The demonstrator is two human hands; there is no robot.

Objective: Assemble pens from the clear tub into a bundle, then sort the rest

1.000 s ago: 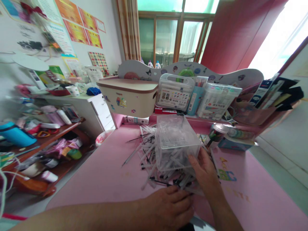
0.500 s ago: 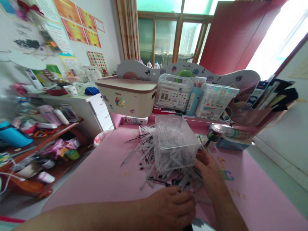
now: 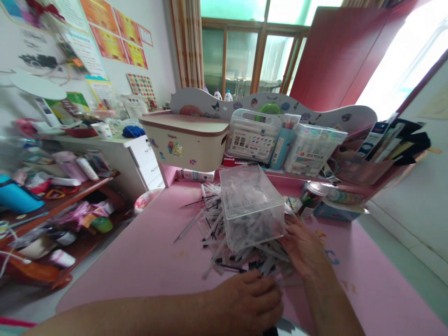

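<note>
A clear plastic box (image 3: 252,210) sits tilted on a heap of thin white pen parts (image 3: 213,233) with black tips, on the pink desk. My right hand (image 3: 303,245) grips the box at its lower right corner, thumb and fingers at the edge. My left hand (image 3: 250,301) lies in front of the heap, palm down, with curled fingers close to the nearest pen parts. What those fingers hold, if anything, is hidden. A dark object and a pale surface show in part below the left hand.
Behind the heap, a shelf carries a lidded beige bin (image 3: 185,142), a marker case (image 3: 254,135), and another clear marker box (image 3: 315,149). A can (image 3: 313,193) and a blue box (image 3: 338,210) stand at the right. Cluttered shelves (image 3: 63,205) are at the left.
The clear box has shifted slightly left and tilted more, with my right hand following at its corner. My left hand has barely moved.
</note>
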